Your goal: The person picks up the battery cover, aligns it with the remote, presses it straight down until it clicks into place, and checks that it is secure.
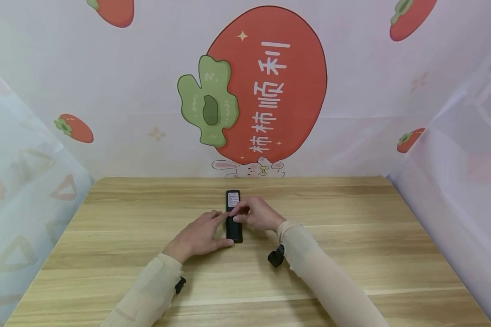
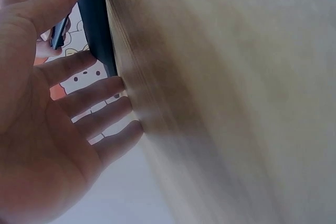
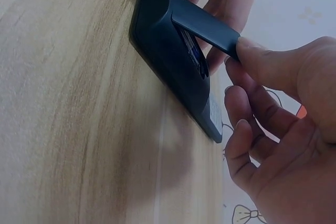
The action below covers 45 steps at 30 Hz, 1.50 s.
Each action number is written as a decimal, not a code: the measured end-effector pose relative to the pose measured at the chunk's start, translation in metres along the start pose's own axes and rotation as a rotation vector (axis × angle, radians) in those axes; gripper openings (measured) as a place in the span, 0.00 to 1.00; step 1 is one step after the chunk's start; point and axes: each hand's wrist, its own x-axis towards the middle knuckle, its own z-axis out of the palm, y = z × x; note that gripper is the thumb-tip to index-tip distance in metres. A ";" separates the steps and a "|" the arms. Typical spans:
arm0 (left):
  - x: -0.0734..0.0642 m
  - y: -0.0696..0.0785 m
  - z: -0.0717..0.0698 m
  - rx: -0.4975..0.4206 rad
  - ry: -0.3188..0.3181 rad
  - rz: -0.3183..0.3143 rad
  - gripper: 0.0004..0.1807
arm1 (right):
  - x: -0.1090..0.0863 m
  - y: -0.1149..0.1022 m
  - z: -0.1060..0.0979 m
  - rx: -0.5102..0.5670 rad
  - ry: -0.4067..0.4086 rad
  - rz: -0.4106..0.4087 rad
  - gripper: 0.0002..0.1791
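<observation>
A black remote control (image 1: 234, 234) lies back side up on the table, its white label (image 1: 233, 199) toward the far end. In the right wrist view its battery cover (image 3: 205, 23) is tilted up, still meeting the body near the close end. Batteries (image 3: 193, 52) show in the gap below. My right hand (image 1: 263, 213) pinches the cover's raised end between thumb and fingers. With its thumb on the near end and index finger at the left side, my left hand (image 1: 198, 235) steadies the remote, fingers mostly straight.
The wooden table (image 1: 118, 236) carries the remote near its middle. Behind it rises a white backdrop (image 1: 147, 81) printed with a large red persimmon, and printed cloth hangs at both sides. A black wrist device (image 1: 276, 256) hangs under the right sleeve.
</observation>
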 end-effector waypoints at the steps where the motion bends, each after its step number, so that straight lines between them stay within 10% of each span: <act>1: 0.000 0.000 0.000 0.001 0.001 0.000 0.46 | 0.000 0.000 0.000 -0.001 0.002 0.001 0.09; 45: -0.001 0.000 0.001 0.004 0.011 -0.001 0.46 | 0.000 -0.003 0.011 -0.166 0.022 0.043 0.09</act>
